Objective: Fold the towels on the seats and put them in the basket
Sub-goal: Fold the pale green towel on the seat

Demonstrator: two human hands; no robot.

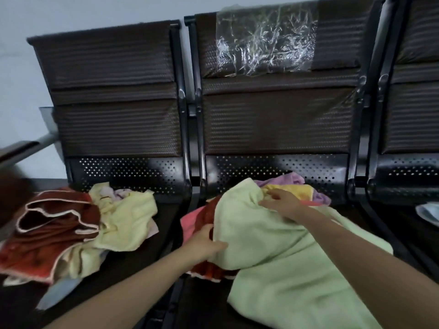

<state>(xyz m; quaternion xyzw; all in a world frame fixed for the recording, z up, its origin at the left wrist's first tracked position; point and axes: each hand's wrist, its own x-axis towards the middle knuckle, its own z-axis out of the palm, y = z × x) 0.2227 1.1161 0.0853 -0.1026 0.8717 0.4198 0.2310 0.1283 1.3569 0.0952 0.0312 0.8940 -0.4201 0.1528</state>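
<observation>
A large light green towel point(273, 252) lies spread over the middle seat point(204, 302), draping toward me. My left hand point(204, 243) grips its left edge, thumb on top. My right hand point(282, 201) grips the towel's far upper part. Under it lie a red towel point(209, 216), a pink one point(190, 222), a yellow one point(294, 189) and a purple one point(318, 197). On the left seat point(164, 217) sits a crumpled heap: a dark red towel with pale trim point(52, 224) and a pale yellow towel point(126, 222). No basket is in view.
Dark brown padded seat backs point(114, 91) rise behind the seats, one with crinkled clear plastic point(266, 41). Black metal frame bars point(187, 138) separate the seats. A pale blue cloth point(427, 213) lies on the right seat. An armrest point(21, 150) stands at far left.
</observation>
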